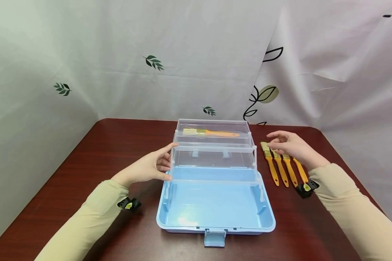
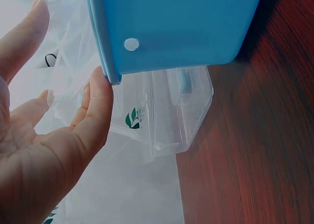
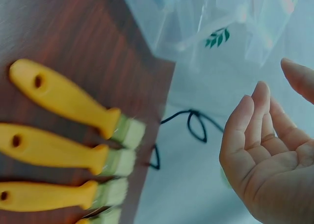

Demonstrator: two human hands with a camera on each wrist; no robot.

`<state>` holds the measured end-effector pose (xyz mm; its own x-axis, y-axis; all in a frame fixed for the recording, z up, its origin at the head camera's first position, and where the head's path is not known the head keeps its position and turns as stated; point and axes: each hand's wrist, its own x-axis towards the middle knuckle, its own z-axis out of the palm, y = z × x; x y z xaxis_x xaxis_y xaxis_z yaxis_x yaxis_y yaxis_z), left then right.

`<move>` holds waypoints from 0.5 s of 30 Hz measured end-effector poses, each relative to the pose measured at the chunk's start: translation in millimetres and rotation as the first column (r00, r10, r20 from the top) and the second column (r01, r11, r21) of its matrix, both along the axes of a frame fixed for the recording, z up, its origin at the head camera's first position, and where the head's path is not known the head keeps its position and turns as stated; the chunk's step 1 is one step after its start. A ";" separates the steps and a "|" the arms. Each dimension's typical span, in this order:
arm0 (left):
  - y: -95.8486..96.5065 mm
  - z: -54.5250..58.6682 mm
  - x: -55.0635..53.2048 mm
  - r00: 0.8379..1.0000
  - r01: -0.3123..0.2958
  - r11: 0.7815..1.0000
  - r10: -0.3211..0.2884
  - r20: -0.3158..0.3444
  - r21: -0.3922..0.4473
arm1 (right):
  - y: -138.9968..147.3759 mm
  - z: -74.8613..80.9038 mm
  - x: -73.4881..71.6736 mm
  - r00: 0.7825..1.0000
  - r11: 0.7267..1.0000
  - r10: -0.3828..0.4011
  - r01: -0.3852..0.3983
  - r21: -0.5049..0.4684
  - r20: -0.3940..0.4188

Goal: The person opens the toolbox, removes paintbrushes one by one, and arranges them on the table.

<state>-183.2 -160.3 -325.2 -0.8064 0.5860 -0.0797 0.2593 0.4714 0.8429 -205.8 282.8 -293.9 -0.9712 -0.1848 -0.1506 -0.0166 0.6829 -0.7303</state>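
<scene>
A light blue toolbox [image 1: 212, 207] stands on the table with its clear fold-out trays [image 1: 209, 157] raised above its back part. One paintbrush [image 1: 222, 134] with a yellow handle lies in the upper tray. My left hand [image 1: 148, 165] touches the trays' left side, its fingers spread along the edge; in the left wrist view a fingertip meets the blue rim [image 2: 104, 47]. Several yellow-handled paintbrushes [image 1: 272, 169] lie side by side right of the box. Above their bristle ends hovers my right hand [image 1: 292, 145], holding nothing, fingers loosely bent.
A blue latch [image 1: 215, 238] hangs at the box's front. The dark red table [image 1: 117, 145] extends to both sides. Behind it hangs a pale curtain [image 1: 183, 83] with a leaf print.
</scene>
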 end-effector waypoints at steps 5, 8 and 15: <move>-0.1 -0.1 -0.1 1.000 0.002 1.000 -0.002 0.005 0.003 | -20.2 10.2 -7.0 0.999 0.999 0.043 -0.043 0.027 -0.015; 0.0 -0.9 -0.7 1.000 0.003 1.000 -0.003 0.002 0.005 | -32.0 18.2 -11.1 0.998 0.998 0.054 -0.054 0.021 -0.017; -0.4 -1.4 -1.1 1.000 0.000 1.000 0.000 -0.001 0.005 | -55.9 35.0 -21.6 0.994 0.995 0.096 -0.095 0.024 -0.050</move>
<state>-184.2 -160.7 -326.6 -0.8066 0.5861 -0.0760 0.2602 0.4676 0.8447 -227.4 227.0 -258.9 -0.9558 -0.2742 -0.1063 -0.1193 0.6919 -0.7120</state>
